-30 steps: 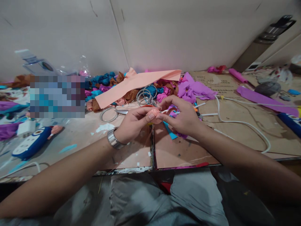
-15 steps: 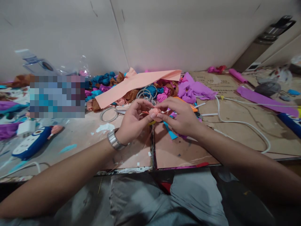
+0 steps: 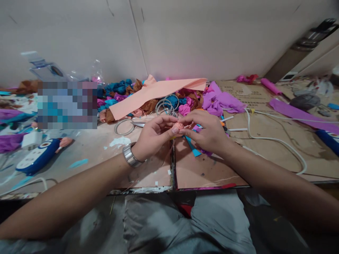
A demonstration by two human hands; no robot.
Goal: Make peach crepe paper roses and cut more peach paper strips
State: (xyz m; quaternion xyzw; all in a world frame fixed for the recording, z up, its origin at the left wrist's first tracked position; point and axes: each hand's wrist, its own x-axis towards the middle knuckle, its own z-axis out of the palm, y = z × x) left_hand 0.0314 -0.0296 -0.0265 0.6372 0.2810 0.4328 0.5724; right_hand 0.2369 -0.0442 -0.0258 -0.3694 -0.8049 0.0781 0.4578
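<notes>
A small peach paper rose (image 3: 179,126) is pinched between my two hands over the middle of the table. My left hand (image 3: 156,132), with a metal band at its wrist, closes on the rose's left side with thumb and fingertips. From the right, my right hand (image 3: 205,128) grips it the same way, thumb in front and fingers behind. Scissors (image 3: 124,127) with grey handles lie just left of my left hand, their blades partly hidden behind it. Beneath my right hand lies a blue paper strip (image 3: 193,146).
A peach crepe paper sheet (image 3: 159,93) lies across crumpled coloured paper behind my hands. Purple paper (image 3: 222,100) and a white cable (image 3: 278,139) rest on cardboard at the right. At left sits a blue-and-white power strip (image 3: 39,157). A tall flask (image 3: 299,53) stands back right.
The rose has turned a little in my fingers, so its spiral top shows more. Both hands stay closed on it. The whole view has shifted slightly.
</notes>
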